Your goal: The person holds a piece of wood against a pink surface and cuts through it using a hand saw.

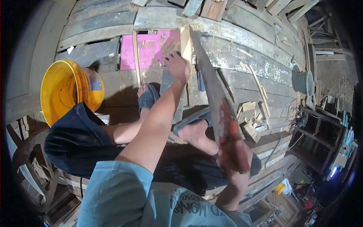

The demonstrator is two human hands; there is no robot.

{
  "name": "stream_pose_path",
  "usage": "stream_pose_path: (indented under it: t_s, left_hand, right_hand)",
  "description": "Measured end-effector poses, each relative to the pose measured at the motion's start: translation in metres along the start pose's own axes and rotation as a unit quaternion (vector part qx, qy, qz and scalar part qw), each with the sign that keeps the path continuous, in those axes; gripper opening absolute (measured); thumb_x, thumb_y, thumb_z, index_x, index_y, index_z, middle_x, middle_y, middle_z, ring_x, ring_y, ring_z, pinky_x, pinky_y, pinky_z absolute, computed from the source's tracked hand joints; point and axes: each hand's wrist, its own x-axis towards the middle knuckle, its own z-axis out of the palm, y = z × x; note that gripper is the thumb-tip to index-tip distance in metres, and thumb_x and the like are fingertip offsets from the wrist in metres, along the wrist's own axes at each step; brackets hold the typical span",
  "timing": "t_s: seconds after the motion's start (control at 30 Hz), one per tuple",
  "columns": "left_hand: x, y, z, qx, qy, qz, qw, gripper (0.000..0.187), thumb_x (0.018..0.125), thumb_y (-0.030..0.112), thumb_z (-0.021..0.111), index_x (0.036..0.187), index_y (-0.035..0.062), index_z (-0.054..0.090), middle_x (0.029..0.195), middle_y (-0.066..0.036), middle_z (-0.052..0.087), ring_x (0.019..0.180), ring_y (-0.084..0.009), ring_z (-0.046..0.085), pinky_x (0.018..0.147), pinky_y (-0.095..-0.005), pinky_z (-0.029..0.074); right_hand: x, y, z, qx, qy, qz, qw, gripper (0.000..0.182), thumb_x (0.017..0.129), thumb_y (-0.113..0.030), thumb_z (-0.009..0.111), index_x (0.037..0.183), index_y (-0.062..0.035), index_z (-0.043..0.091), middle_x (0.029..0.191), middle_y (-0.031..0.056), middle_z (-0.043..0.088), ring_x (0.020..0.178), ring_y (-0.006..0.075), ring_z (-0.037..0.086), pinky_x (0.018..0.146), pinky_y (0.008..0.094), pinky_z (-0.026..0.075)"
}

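Right hand was closed round the red handle of the saw, right of centre; left hand lay open, fingers spread, against pale wood, far centre. Judged risk: wood shifting, blade skipping into fingers.

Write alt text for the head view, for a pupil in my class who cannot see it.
Seen from above, a person's right hand grips a red-handled saw, while the left hand is beside a pale strip of wood. A yellow bucket is at the picture's left, near worn boards.
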Motion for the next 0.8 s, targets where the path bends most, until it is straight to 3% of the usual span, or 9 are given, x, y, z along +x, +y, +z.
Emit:
stream_pose_path:
  t_s: [0.2,0.3,0.33,0.4,0.47,0.63,0.7,0.77,0.8]
  left_hand:
    - [0.001,-0.008,0.003,0.086,-0.016,0.071,0.994,0.033,0.085,0.016,0.052,0.116,0.0074,0.048,0.123,-0.015,0.044,0.123,-0.0386,0.037,0.088,-0.0652,0.032]
    - [0.008,0.011,-0.006,0.014,-0.012,-0.002,1.0,0.038,0.082,0.015,0.054,0.118,0.0062,0.046,0.123,-0.016,0.044,0.122,-0.0383,0.037,0.089,-0.063,0.032]
    - [0.007,0.009,-0.01,-0.002,-0.02,-0.025,0.999,0.04,0.081,0.015,0.055,0.118,0.0059,0.045,0.123,-0.016,0.044,0.121,-0.0381,0.038,0.089,-0.0623,0.032]
    - [0.003,0.01,-0.014,-0.022,-0.02,-0.021,0.999,0.045,0.079,0.016,0.057,0.121,0.0046,0.044,0.124,-0.017,0.042,0.121,-0.0385,0.038,0.09,-0.0618,0.032]
    - [0.003,0.01,-0.017,-0.031,-0.009,-0.017,0.999,0.046,0.079,0.016,0.058,0.121,0.0042,0.044,0.123,-0.017,0.042,0.121,-0.0389,0.038,0.09,-0.062,0.032]
    - [0.004,0.006,-0.017,-0.027,-0.038,-0.001,0.999,0.04,0.084,0.017,0.051,0.121,0.0031,0.045,0.125,-0.019,0.044,0.122,-0.0398,0.037,0.093,-0.0641,0.028]
    - [-0.021,-0.004,0.001,-0.021,-0.049,-0.021,0.998,0.037,0.084,0.017,0.05,0.119,0.0034,0.046,0.123,-0.018,0.045,0.12,-0.0391,0.038,0.093,-0.0634,0.028]
    - [0.008,0.005,0.0,-0.042,0.054,-0.015,0.998,0.034,0.084,0.017,0.051,0.115,0.0041,0.047,0.123,-0.017,0.044,0.118,-0.0375,0.039,0.09,-0.061,0.03]
    - [0.0,0.004,-0.008,-0.027,0.019,-0.018,0.999,0.034,0.083,0.017,0.051,0.115,0.0043,0.047,0.123,-0.018,0.044,0.118,-0.0375,0.039,0.089,-0.0603,0.03]
  right_hand:
    - [0.04,0.016,0.025,0.012,0.014,-0.002,1.0,0.017,0.078,-0.001,0.065,0.091,0.0006,0.054,0.071,0.0006,0.054,0.061,0.0094,0.05,0.055,0.0247,0.041]
    - [0.07,0.011,0.035,-0.007,-0.033,-0.082,0.996,0.019,0.078,-0.004,0.067,0.091,0.0006,0.054,0.075,0.0017,0.057,0.064,0.0084,0.05,0.059,0.0249,0.042]
    - [0.053,0.008,0.028,-0.016,-0.024,-0.043,0.999,0.029,0.074,-0.009,0.077,0.088,0.0031,0.054,0.076,0.0054,0.064,0.069,0.0112,0.06,0.065,0.028,0.05]
    - [0.021,-0.022,0.022,0.044,-0.032,-0.014,0.998,0.015,0.076,0.0,0.064,0.089,0.0029,0.057,0.083,0.0087,0.065,0.078,0.0124,0.061,0.071,0.0266,0.048]
    - [0.004,-0.009,-0.006,-0.07,-0.045,0.009,0.996,0.025,0.077,-0.001,0.063,0.101,0.0033,0.06,0.09,0.0104,0.065,0.085,0.0139,0.062,0.075,0.0268,0.049]
    - [0.073,0.045,0.031,-0.048,0.051,-0.086,0.994,0.034,0.084,-0.006,0.055,0.116,0.0056,0.054,0.087,0.01,0.061,0.086,0.0156,0.055,0.08,0.0274,0.044]
    - [0.083,0.032,0.03,-0.062,-0.013,-0.002,0.998,0.029,0.083,-0.007,0.061,0.109,0.0051,0.056,0.087,0.009,0.06,0.085,0.0135,0.053,0.078,0.0266,0.043]
    - [0.09,0.021,0.038,-0.018,-0.035,-0.072,0.997,0.028,0.082,-0.01,0.064,0.105,0.0054,0.057,0.086,0.0083,0.06,0.082,0.0124,0.053,0.075,0.0268,0.044]
    - [0.075,0.018,0.03,-0.004,-0.021,-0.04,0.999,0.028,0.081,-0.01,0.065,0.103,0.0051,0.058,0.086,0.0085,0.06,0.081,0.0122,0.053,0.075,0.0279,0.044]
